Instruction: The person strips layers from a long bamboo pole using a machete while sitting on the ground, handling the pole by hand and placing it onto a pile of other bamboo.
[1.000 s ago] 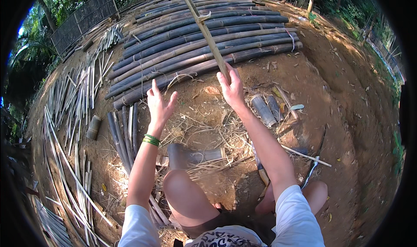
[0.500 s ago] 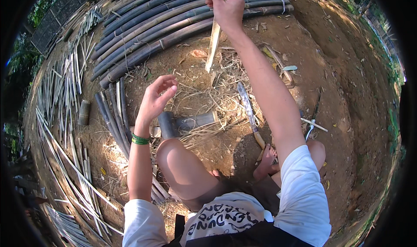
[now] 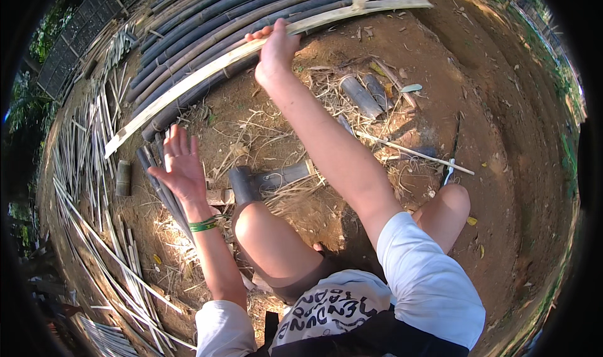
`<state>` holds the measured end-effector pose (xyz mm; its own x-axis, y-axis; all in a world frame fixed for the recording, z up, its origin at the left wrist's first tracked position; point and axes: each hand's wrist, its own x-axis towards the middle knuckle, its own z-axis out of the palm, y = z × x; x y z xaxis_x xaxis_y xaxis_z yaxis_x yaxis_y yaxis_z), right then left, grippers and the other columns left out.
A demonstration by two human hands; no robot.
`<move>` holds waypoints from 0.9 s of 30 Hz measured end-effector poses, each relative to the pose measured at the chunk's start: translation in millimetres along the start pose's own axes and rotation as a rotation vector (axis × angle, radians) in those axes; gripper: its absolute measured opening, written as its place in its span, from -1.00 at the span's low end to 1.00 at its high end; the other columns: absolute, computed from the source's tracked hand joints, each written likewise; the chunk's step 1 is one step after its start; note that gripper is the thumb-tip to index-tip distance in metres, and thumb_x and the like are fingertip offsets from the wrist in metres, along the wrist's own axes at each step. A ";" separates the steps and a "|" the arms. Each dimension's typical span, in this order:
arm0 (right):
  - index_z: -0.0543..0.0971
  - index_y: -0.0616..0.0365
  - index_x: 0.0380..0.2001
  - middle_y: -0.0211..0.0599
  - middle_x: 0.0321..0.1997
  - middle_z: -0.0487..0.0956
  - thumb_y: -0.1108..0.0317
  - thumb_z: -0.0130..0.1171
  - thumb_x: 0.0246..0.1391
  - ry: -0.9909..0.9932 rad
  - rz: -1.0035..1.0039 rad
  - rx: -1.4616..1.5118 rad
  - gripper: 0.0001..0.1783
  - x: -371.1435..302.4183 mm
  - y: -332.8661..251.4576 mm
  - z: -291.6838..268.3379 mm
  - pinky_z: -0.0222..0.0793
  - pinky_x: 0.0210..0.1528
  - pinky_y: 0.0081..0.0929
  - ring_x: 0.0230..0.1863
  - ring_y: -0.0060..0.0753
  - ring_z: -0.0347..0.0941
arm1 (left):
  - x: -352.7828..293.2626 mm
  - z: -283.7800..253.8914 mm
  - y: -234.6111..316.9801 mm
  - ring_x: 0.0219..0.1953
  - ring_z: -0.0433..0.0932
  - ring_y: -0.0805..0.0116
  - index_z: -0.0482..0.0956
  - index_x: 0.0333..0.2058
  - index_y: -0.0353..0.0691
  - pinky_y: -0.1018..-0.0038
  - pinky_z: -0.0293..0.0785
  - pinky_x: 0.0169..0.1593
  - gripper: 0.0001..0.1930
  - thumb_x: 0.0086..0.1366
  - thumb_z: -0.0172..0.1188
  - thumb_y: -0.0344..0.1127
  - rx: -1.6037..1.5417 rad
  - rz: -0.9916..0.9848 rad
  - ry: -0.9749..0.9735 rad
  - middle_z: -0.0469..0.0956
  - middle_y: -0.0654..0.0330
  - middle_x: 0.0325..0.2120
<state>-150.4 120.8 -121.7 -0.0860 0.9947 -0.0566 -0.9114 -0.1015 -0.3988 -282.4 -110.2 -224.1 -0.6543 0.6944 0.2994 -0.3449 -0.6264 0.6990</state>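
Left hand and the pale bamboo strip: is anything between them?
In the head view, only bare dirt with dry straw lies between the open left hand and the bamboo strip, which the right hand grips.

Bare brown dirt ground in sunlight; dark bamboo poles stacked beyond — split strips heaped left.

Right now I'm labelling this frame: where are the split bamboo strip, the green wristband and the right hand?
split bamboo strip (image 3: 188, 83), head view, mid-length.
green wristband (image 3: 203, 225), head view, band's front.
right hand (image 3: 275, 49), head view, back of hand.
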 end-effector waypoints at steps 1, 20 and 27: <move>0.21 0.08 -0.08 -0.40 -0.46 0.30 0.26 -0.14 0.38 -0.003 0.070 0.051 -0.82 -2.1 14.8 -11.5 0.52 -0.36 -0.33 -0.50 -0.54 0.31 | 3.0 24.5 18.0 0.46 -0.10 0.02 -0.17 0.36 -0.43 0.05 -0.18 0.47 0.37 -0.09 0.13 0.62 -0.023 0.110 0.076 0.09 -0.16 0.34; 0.43 0.23 0.13 -0.05 0.03 0.51 -0.53 -0.43 0.19 -0.247 0.435 -0.730 0.01 -100.9 22.6 -179.5 0.29 0.23 -0.15 0.12 -0.23 0.42 | 49.6 167.0 125.7 -0.68 0.09 0.53 0.44 -0.26 -0.25 0.55 0.06 -0.52 -0.69 0.36 0.06 -0.07 0.026 0.535 -0.049 0.13 0.38 -0.71; 0.21 0.19 0.32 -0.06 0.41 0.18 0.26 0.05 0.17 0.594 0.200 -2.495 -0.34 -188.9 -82.2 -524.1 0.01 0.41 0.00 0.45 -0.05 0.02 | 67.4 206.8 83.7 -0.64 0.11 0.53 0.42 -0.12 -0.38 0.54 0.06 -0.51 -0.66 0.37 0.00 -0.16 0.073 0.435 -0.283 0.15 0.34 -0.68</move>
<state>151.7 -67.8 -557.9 0.3670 0.9191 -0.1436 0.9144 -0.3848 -0.1259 -216.2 -42.7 -11.1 -0.5161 0.4504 0.7286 -0.0276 -0.8589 0.5114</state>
